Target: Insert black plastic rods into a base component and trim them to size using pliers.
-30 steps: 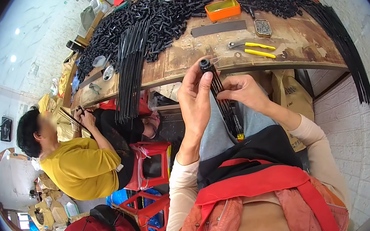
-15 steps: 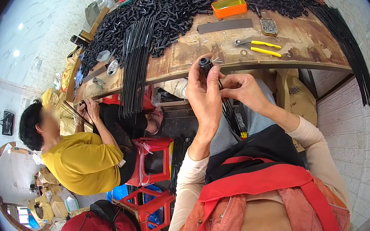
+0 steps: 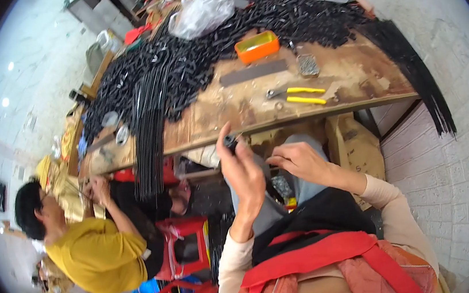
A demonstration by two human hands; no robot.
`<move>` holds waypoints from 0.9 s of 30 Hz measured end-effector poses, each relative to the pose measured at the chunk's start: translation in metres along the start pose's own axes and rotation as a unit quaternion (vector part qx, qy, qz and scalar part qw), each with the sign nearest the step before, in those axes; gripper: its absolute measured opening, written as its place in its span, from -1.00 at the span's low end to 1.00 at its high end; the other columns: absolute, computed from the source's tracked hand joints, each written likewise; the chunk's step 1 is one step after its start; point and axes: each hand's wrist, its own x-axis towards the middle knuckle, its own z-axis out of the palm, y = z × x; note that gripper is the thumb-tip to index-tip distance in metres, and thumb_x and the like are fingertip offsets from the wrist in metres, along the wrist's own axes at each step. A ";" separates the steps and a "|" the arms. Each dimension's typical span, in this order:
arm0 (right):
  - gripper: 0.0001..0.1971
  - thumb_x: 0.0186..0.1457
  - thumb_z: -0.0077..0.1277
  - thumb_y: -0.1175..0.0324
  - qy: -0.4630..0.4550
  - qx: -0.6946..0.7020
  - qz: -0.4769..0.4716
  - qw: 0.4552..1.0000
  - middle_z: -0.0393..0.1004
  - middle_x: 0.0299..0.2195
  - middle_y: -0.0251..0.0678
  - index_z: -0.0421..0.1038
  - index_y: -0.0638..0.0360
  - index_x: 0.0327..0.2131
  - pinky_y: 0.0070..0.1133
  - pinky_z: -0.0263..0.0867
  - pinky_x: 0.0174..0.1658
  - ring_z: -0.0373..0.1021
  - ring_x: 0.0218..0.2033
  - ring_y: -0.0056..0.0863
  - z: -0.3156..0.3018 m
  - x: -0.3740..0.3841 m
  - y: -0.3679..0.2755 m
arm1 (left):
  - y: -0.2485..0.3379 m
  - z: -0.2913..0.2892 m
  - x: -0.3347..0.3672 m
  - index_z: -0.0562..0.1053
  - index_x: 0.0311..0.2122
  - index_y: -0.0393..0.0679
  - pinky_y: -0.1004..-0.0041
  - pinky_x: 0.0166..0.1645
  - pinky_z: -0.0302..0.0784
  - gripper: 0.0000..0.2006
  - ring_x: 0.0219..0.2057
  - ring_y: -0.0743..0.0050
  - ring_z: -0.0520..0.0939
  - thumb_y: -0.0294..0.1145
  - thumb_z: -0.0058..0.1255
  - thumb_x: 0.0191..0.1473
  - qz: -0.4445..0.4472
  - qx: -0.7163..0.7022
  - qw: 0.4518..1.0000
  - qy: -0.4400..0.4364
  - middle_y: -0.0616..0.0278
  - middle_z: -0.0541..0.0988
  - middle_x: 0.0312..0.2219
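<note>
In front of the table edge, my left hand (image 3: 243,174) is closed around a short black ribbed tube-like piece (image 3: 230,142), its round end pointing up between thumb and fingers. To its right, apart from it, my right hand (image 3: 303,164) has thumb and fingertips pinched together. Whatever is in that pinch is too small or blurred to make out. On the tabletop beyond my hands lie yellow-handled pliers (image 3: 305,96), a small box of little metal pieces (image 3: 307,65), a dark flat strip (image 3: 253,72) and an orange tin (image 3: 257,47).
A large heap of short black pieces (image 3: 190,64) covers the table's (image 3: 208,115) back. Bundles of thin black rods (image 3: 149,133) overhang its front, with more rods (image 3: 411,74) at the right end. A co-worker in yellow (image 3: 98,243) sits at left beside red stools (image 3: 185,247).
The view has shifted, so the table sits further left and lower. My right hand has drawn away from my left hand, which still holds the black piece.
</note>
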 end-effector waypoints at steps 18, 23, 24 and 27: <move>-0.49 -0.10 0.20 0.13 -0.015 -0.335 -0.025 0.942 0.29 -0.21 -0.07 0.37 0.27 -0.13 -0.31 0.22 -0.06 0.22 -0.15 -0.10 -0.072 0.053 0.137 | -0.029 -0.009 0.038 0.29 -0.18 -0.25 0.53 -0.38 0.31 -0.87 -0.51 0.65 0.33 -0.42 -0.16 0.25 -0.165 -0.291 0.897 -0.287 0.36 0.33 -0.52; -0.66 0.09 0.08 0.32 0.058 -0.143 0.027 0.988 0.34 -0.29 -0.18 0.32 0.31 -0.11 -0.51 0.25 -0.16 0.31 -0.25 -0.32 -0.077 0.052 0.112 | -0.034 -0.008 0.034 0.26 -0.24 -0.19 0.59 -0.39 0.23 -0.88 -0.50 0.66 0.23 -0.36 -0.20 0.29 -0.121 -0.338 0.891 -0.278 0.40 0.25 -0.51; -0.66 0.09 0.08 0.32 0.052 -0.133 0.024 0.989 0.34 -0.29 -0.18 0.32 0.31 -0.11 -0.51 0.25 -0.16 0.31 -0.25 -0.32 -0.079 0.050 0.096 | -0.032 -0.008 0.029 0.26 -0.24 -0.19 0.59 -0.39 0.23 -0.88 -0.50 0.66 0.23 -0.36 -0.20 0.29 -0.124 -0.331 0.895 -0.270 0.40 0.25 -0.51; -0.62 0.09 0.11 0.39 -0.026 0.390 0.254 0.885 0.37 -0.33 -0.33 0.28 0.29 -0.05 -0.63 0.25 -0.16 0.34 -0.30 -0.54 -0.084 0.033 0.028 | -0.025 -0.012 0.013 0.26 -0.26 -0.17 0.60 -0.39 0.22 -0.86 -0.49 0.66 0.25 -0.34 -0.17 0.28 -0.116 -0.207 0.935 -0.265 0.41 0.28 -0.51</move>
